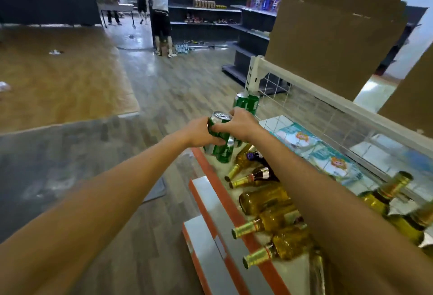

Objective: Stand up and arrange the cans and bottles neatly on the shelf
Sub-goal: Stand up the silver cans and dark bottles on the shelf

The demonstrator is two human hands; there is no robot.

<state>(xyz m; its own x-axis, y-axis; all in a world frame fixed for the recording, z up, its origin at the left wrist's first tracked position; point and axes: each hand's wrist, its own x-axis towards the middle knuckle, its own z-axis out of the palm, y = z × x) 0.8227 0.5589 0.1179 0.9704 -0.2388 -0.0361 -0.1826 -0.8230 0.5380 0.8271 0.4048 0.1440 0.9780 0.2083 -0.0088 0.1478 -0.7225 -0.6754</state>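
Both hands meet around a green can (219, 119) held upright above the shelf's left end. My left hand (201, 132) grips it from the left and my right hand (239, 123) from the right. Under them more green cans (222, 152) stand on the shelf (210, 168). Two further green cans (246, 102) stand upright by the white corner post. Several amber bottles (264, 198) with gold foil necks lie on their sides along the shelf, partly hidden by my right forearm. An upright bottle (384, 191) stands at the right.
A white wire-grid back panel (304, 98) bounds the shelf's far side, with cardboard sheets (332, 27) behind it. Lower orange-edged shelves (210, 248) jut out below. Packets (304, 140) lie beyond the grid. Three people (160, 9) stand far off by dark shelving.
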